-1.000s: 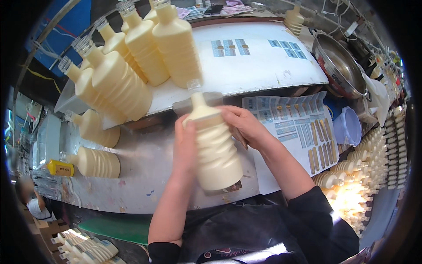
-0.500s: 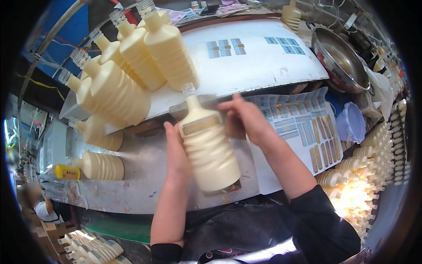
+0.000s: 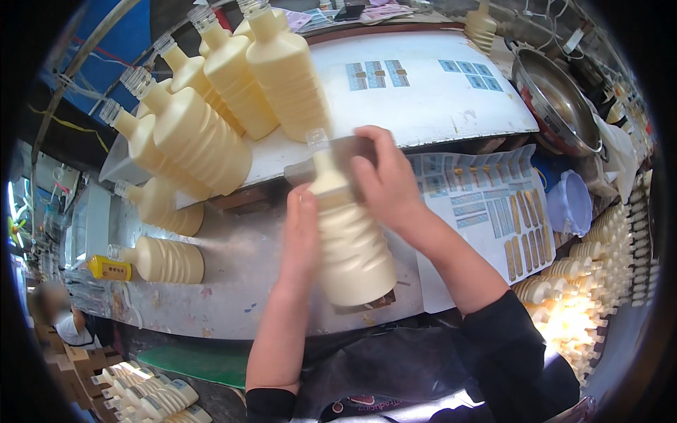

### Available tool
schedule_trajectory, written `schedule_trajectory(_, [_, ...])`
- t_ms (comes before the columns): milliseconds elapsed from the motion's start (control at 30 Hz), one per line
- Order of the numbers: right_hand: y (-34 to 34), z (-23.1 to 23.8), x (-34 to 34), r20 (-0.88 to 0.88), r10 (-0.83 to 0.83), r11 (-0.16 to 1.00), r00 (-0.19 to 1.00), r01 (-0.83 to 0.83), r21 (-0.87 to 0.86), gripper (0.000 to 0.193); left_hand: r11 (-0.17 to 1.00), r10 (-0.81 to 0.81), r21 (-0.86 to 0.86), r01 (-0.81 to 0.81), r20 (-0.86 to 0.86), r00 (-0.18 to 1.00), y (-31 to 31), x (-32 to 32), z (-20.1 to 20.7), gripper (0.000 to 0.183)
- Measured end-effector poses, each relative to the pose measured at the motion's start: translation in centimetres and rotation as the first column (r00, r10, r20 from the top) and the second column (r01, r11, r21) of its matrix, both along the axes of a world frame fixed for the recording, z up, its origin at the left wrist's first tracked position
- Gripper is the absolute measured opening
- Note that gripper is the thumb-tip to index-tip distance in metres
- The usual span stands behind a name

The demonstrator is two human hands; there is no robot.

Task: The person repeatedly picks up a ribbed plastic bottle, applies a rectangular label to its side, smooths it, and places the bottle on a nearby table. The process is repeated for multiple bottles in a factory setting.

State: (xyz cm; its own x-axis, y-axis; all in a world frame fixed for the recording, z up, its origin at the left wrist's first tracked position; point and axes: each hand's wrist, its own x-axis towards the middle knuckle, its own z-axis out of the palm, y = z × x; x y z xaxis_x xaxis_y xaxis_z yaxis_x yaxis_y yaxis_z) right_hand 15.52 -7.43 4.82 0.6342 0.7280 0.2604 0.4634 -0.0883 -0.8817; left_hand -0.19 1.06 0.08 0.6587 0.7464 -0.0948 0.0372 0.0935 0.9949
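The cream bottle is at the frame's centre. The left hand curls along its side, probably to steady it; the right hand is half open near its neck. Whether either grips, I cannot tell. The label sheet, right of centre, seems placed for easy reach.

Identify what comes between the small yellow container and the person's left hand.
The head view shows a cream, ribbed, clear-necked plastic bottle beside the yellow container, then flecked grey tabletop up to the left hand.
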Motion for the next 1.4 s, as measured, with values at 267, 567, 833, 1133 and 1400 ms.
schedule_trajectory(267, [-0.9,-2.3,2.0,-0.021,0.042,0.982,0.999,-0.037,0.187,0.039,0.889,0.068,-0.458,0.026,0.188,0.98,-0.9,0.1,1.3,0.058])
schedule_trajectory(567, [-0.7,-0.8,0.7,-0.168,0.006,0.996,0.986,0.009,0.088,0.037,0.86,-0.017,-0.493,0.134,0.235,0.972,-2.3,-0.2,3.3,0.068])
schedule_trajectory(833, [1.9,3.1,-4.3,0.269,0.098,0.995,0.958,-0.094,-0.029,0.039,0.856,0.081,-0.516,0.023,0.178,0.981,-3.6,0.7,5.0,0.067])
schedule_trajectory(1133, [2.2,4.3,-4.2,0.311,0.066,0.987,0.948,-0.017,-0.158,0.039,0.838,0.068,-0.535,0.111,0.303,0.95,-3.4,0.3,4.1,0.072])
schedule_trajectory(1400, [1.7,4.1,-4.3,0.379,0.053,0.986,0.924,0.013,-0.168,0.04,0.825,0.063,-0.543,0.156,0.362,0.93,-3.3,0.2,4.3,0.072])
